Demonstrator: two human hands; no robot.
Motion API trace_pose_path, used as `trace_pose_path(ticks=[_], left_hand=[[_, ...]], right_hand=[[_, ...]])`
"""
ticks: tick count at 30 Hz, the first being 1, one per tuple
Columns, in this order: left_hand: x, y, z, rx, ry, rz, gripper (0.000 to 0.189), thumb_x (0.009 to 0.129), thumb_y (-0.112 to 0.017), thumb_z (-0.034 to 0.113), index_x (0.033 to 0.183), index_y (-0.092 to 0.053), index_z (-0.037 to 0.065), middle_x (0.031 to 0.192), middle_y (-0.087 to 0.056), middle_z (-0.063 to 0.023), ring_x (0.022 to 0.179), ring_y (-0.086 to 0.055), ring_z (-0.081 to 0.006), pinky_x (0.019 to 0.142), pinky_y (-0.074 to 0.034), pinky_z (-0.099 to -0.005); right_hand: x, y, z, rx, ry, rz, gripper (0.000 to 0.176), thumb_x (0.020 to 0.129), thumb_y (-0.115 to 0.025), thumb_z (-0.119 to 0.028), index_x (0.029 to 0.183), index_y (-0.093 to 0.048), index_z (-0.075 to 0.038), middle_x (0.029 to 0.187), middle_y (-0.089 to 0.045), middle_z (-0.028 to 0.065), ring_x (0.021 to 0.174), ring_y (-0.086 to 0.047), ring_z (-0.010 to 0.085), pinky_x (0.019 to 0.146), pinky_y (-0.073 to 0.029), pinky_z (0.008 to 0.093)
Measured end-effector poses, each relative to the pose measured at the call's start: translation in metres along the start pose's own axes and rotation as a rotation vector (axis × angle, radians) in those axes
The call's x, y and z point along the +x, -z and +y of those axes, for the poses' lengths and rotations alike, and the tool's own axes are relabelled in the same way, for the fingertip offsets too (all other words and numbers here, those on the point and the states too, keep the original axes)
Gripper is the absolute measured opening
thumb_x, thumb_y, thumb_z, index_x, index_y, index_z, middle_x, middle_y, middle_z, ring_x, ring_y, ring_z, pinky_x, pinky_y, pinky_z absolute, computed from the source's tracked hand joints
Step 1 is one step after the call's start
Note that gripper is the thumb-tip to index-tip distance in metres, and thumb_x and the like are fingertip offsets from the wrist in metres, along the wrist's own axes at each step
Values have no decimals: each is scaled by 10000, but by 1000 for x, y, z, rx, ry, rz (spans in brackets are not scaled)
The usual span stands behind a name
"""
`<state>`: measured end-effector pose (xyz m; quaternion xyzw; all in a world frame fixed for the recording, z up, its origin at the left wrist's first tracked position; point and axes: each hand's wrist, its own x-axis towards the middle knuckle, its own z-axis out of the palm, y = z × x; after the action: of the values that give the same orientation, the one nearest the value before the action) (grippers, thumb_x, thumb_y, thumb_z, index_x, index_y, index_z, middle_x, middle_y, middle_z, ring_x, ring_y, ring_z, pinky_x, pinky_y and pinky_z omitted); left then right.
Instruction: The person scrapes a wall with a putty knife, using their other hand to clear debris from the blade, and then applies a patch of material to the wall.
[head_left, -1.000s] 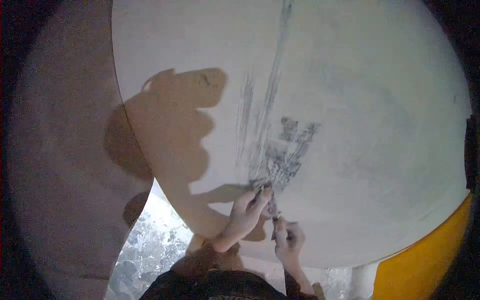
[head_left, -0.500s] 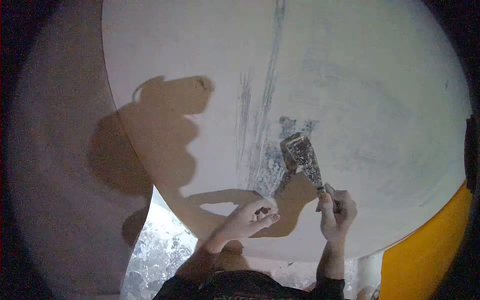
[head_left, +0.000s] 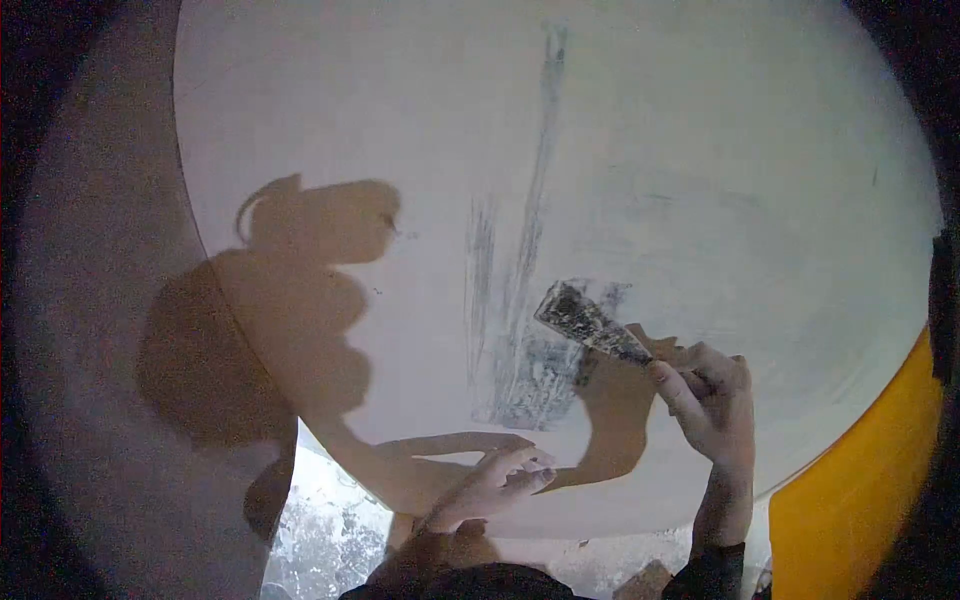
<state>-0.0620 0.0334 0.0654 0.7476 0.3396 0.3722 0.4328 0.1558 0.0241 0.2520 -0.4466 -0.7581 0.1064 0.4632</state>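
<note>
In my right hand (head_left: 708, 395) I hold a putty knife (head_left: 590, 325) by its handle, the thumb along it and the fingers wrapped round. Its wide blade, blotched with dark and pale residue, points up and left against a pale wall surface (head_left: 420, 120). A dark grey rough patch (head_left: 540, 385) lies just below and left of the blade. Lower down, my left hand (head_left: 500, 480) hovers near the bottom of the pale surface with its fingers loosely bent and partly apart. I see nothing in it.
Long grey streaks (head_left: 535, 190) run up the pale surface. My shadow (head_left: 270, 320) falls across its left side. A curved edge borders the surface; beyond it are a yellow-orange area (head_left: 850, 500) at lower right and a bright mottled area (head_left: 330, 515) at lower left.
My right hand has moved right, and the putty knife has turned so its blade points more to the left. My left hand has dropped lower. The view has shifted slightly.
</note>
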Motion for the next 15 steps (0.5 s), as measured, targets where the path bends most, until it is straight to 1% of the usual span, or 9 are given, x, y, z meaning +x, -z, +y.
trace_pose_path(ticks=[2, 3, 5, 6, 8, 12, 13, 14, 15], left_hand=[[-1, 0, 3, -46, -9, 14, 312, 884, -579, 261, 1101, -565, 37, 968, -625, -67, 887, -592, -125, 697, -440, -253], [-2, 1, 1, -42, -9, 14, 312, 884, -579, 261, 1101, -565, 37, 968, -625, -67, 887, -592, -125, 697, -440, -253], [-2, 0, -7, -56, -55, -24, 305, 882, -578, 252, 1110, -564, 50, 959, -619, -52, 872, -581, -111, 710, -426, -239], [-2, -2, -11, -56, -53, -18, 305, 882, -578, 252, 1110, -564, 50, 959, -619, -52, 872, -581, -111, 710, -426, -239], [-2, -8, -18, -259, 6, -10, 283, 872, -586, 204, 1104, -564, 43, 942, -618, -71, 880, -581, -148, 792, -455, -297], [3, -8, -4, -143, -39, -41, 256, 872, -576, 169, 1094, -564, 44, 921, -623, -64, 846, -575, -129, 757, -457, -290], [2, -9, -5, -145, -63, -48, 249, 870, -576, 168, 1087, -566, 46, 918, -623, -62, 832, -572, -130, 741, -456, -294], [0, -9, -5, -147, -84, -54, 243, 868, -576, 166, 1079, -567, 48, 914, -623, -60, 818, -569, -130, 725, -455, -297], [-4, -8, -6, -144, -80, -45, 243, 868, -576, 166, 1079, -567, 48, 914, -623, -60, 818, -569, -130, 725, -455, -297]], right_hand=[[-1, 4, -7, -109, 72, -37, 94, 802, -650, -83, 860, -656, -9, 567, -575, 52, 468, -455, 50, 422, -345, 235], [-3, 7, -6, -107, 73, -34, 94, 802, -650, -83, 860, -656, -9, 567, -575, 52, 468, -455, 50, 422, -345, 235], [-8, 15, -1, -103, -42, -11, 116, 791, -656, -89, 875, -658, -10, 612, -596, 91, 464, -498, 94, 445, -376, 240], [-5, 15, -3, -100, -39, -15, 116, 791, -656, -89, 875, -658, -10, 612, -596, 91, 464, -498, 94, 445, -376, 240], [3, 11, -9, -88, 6, -23, 127, 791, -657, -95, 889, -667, -16, 642, -605, 118, 480, -527, 111, 468, -408, 243], [14, -1, -20, -90, 44, -104, 141, 793, -653, -92, 910, -666, -15, 658, -611, 129, 491, -543, 121, 482, -420, 238], [13, 1, -20, -128, 93, -45, 103, 788, -666, -95, 799, -627, 0, 581, -570, 86, 477, -493, 77, 452, -373, 217], [11, 3, -19, -163, 142, 13, 174, 784, -679, -98, 687, -588, 15, 505, -529, 43, 464, -443, 34, 422, -325, 196], [11, 5, -16, -156, 147, 7, 174, 784, -679, -98, 687, -588, 15, 505, -529, 43, 464, -443, 34, 422, -325, 196]])
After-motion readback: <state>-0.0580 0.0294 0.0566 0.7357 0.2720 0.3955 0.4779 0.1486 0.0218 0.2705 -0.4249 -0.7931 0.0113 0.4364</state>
